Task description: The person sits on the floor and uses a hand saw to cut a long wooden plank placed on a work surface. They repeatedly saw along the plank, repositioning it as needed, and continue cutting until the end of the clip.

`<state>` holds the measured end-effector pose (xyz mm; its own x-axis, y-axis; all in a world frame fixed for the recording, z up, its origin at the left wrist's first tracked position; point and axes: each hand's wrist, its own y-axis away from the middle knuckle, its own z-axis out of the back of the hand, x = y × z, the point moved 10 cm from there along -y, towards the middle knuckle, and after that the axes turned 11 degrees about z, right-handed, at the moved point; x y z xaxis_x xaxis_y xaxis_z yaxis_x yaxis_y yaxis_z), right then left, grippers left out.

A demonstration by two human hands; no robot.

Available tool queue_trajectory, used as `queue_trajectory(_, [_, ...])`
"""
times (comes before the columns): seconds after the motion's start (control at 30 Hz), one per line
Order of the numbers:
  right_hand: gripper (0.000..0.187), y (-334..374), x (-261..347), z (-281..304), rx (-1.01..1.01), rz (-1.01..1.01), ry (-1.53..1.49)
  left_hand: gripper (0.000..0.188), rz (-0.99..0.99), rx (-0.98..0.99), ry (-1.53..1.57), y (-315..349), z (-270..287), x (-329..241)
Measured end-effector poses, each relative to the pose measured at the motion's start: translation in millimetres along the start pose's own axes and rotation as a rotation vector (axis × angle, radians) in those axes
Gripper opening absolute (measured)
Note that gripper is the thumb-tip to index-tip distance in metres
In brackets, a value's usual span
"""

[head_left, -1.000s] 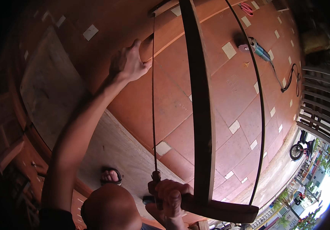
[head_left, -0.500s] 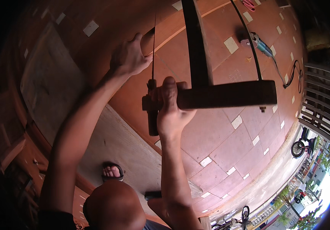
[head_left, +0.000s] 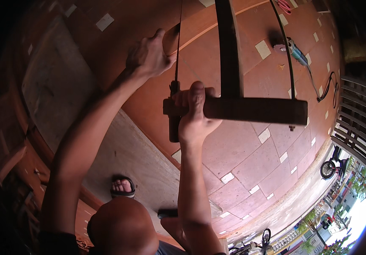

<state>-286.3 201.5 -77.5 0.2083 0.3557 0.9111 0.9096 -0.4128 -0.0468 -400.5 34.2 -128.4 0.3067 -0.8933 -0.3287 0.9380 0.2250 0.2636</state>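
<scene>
1. Since a second ago, the right hand (head_left: 195, 121) and the near end of the frame saw (head_left: 257, 109) have moved away from the body, toward the left hand (head_left: 148, 55).
2. The right hand's fingers are wrapped around the saw's end.
3. The left hand lies against the reddish wooden board (head_left: 197, 26), beside the saw blade (head_left: 178, 53); its grip I cannot tell.
4. A grinder (head_left: 297, 54) lies on the tiled floor (head_left: 257, 78), right of the saw.

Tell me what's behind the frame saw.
Reddish floor tiles, part of a wooden board and an angle grinder show behind the frame saw. Whatever its beam and the right hand cover is hidden.
</scene>
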Motion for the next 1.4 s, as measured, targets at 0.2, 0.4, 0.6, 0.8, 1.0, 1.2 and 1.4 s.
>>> queue_trajectory(0.2, [0.036,-3,6,-10,0.018,-0.035,0.142,0.058,0.029,0.035,0.043,-7,4,7])
queue_trajectory(0.4, [0.035,130,109,47,0.103,-0.124,0.075,0.061,0.035,0.069,0.066,-3,0,14])
queue_trajectory(0.6, [0.034,107,80,40,0.109,-0.080,0.002,0.061,0.042,0.056,0.040,-3,-7,19])
queue_trajectory(0.8, [0.038,-36,2,-21,0.045,-0.023,0.160,0.066,0.017,0.022,-0.015,-1,-2,-1])
queue_trajectory(1.0, [0.034,52,46,15,0.071,-0.097,0.064,0.063,0.038,0.075,0.044,-8,-10,20])
queue_trajectory(1.2, [0.035,156,131,56,0.095,-0.176,0.080,0.059,-0.008,0.006,0.004,-4,-1,10])
queue_trajectory(1.4, [0.036,-4,13,-8,0.035,0.027,0.163,0.057,-0.009,0.050,0.073,-1,3,10])
